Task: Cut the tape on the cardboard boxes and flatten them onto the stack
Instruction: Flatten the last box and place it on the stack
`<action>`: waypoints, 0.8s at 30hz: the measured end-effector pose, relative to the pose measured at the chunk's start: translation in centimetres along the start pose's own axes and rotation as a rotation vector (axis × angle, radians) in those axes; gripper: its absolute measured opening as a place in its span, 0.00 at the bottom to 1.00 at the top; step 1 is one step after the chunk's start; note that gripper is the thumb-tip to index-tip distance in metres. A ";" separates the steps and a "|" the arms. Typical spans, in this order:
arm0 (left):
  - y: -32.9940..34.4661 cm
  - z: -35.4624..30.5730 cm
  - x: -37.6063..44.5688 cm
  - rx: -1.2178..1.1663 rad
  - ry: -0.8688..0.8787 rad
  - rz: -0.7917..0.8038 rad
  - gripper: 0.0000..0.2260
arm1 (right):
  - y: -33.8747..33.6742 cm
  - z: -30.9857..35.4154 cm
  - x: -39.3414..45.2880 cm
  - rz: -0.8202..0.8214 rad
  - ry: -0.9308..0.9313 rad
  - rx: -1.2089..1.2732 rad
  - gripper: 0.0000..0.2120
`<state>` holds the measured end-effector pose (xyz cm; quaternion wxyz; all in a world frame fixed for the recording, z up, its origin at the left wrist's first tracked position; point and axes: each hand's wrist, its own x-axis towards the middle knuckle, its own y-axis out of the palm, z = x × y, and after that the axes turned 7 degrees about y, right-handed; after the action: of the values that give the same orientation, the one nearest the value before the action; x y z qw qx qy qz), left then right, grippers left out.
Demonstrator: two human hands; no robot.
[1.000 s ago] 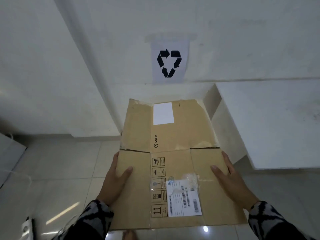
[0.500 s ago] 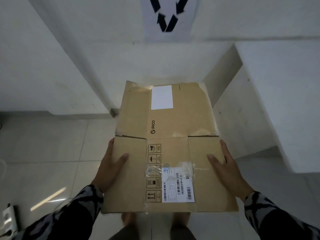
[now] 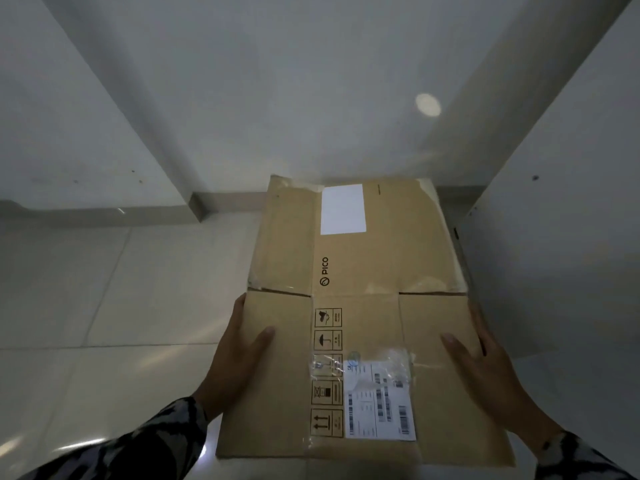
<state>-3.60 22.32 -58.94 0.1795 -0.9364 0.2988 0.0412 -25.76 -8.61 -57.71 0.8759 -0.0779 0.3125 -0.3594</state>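
Head view: we hold one flattened cardboard box (image 3: pixel 360 317) level in front of us, above the tiled floor (image 3: pixel 104 306), its far edge toward the base of the white wall (image 3: pixel 277 98). Whether that far edge touches the floor or the wall we cannot tell.

Our left hand (image 3: pixel 239 358) grips the box's left edge: the thumb lies on the top face and the fingers curl under the panel. Our right hand (image 3: pixel 485 368) grips the right edge in the same way, thumb on top and fingers wrapped round the side. Both sleeves are dark with a light pattern.

The top face of the box shows these features:
- a blank white label (image 3: pixel 343 209) near the far edge;
- the printed word PICO (image 3: pixel 324 270) along the central fold;
- a column of handling symbols (image 3: pixel 327 372) on the near panel;
- a shipping label (image 3: pixel 379 400) with barcodes at the near edge, just right of the symbols, partly covered by crinkled clear tape (image 3: pixel 391 362).

Slits between flaps run crosswise at mid-length on both sides. A white cabinet side (image 3: pixel 554 254) stands just beside the box's right far corner. A round light spot (image 3: pixel 428 105) sits on the wall above.
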 end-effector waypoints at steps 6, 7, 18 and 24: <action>3.2 10.4 4.0 -0.016 0.032 -0.028 0.28 | 4.7 -7.9 7.3 -0.028 -0.020 0.015 0.35; 3.5 11.9 4.6 -0.015 0.035 -0.034 0.28 | 5.6 -8.8 8.2 -0.033 -0.025 0.012 0.35; 4.6 19.2 7.0 0.006 -0.012 -0.071 0.33 | 8.2 -11.8 13.0 -0.002 -0.034 -0.032 0.36; 4.2 18.9 8.0 -0.029 0.015 -0.064 0.28 | 8.7 -11.3 14.3 0.033 -0.054 -0.022 0.35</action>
<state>1.04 21.59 -79.32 0.1647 -0.9483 0.2692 0.0328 -19.72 -10.98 -76.89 0.8889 -0.0919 0.2939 -0.3392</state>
